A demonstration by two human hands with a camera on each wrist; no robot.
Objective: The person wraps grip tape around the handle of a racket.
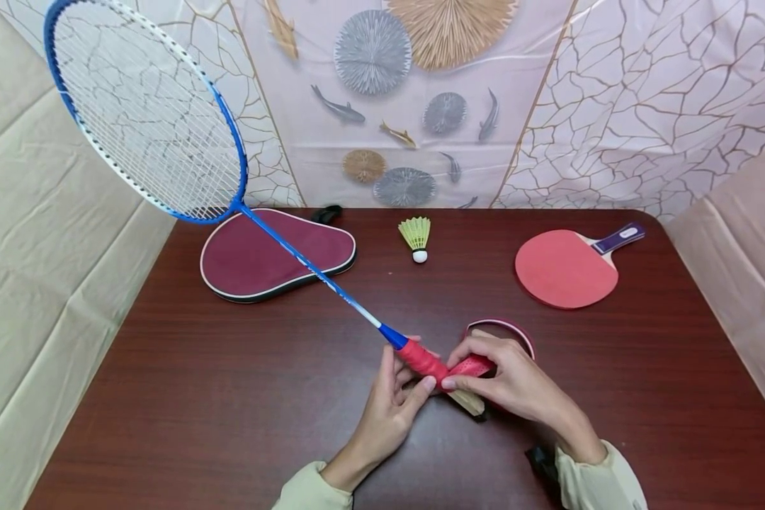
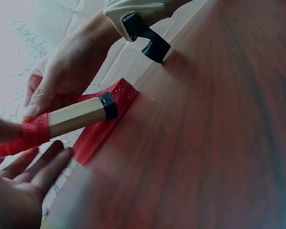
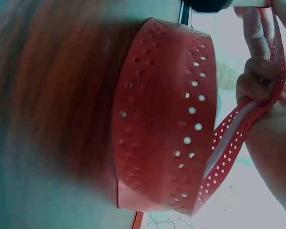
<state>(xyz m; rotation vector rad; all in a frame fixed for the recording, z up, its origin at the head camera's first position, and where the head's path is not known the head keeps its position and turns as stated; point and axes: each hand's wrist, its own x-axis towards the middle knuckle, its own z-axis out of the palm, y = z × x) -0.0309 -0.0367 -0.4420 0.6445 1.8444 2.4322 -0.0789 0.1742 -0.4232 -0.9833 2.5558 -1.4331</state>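
A patterned backdrop [image 1: 644, 106] is hanging behind the tabletop [image 1: 261, 389], whose dark reddish-brown surface is carrying the smaller things. The blue-and-white racket [image 1: 306, 261] is slanting across the head view, its strung head reaching toward the upper left and its handle pointing down between the two hands, over the middle of the tabletop's near half. A maroon case [image 1: 261, 262] with a white edge is lying at the far left, the racket's shaft crossing in front of it. A red paddle [image 1: 566, 269] is lying at the far right, its purple handle pointing away from the person. The left hand [image 1: 382, 416] is holding the racket's handle between thumb and fingers. The right hand [image 1: 516, 372] is pinching the tape [image 3: 157, 109], its thumb pressing at the lower edge of the wrapping. The perforated red tape is circling the handle's upper part, its loose length looping out beside the right hand. Bare wood [image 2: 76, 117] is showing below the wrapping, ending at a black cap [image 2: 108, 106]. A yellow shuttlecock [image 1: 416, 237] is lying between case and paddle, its white tip facing the person.
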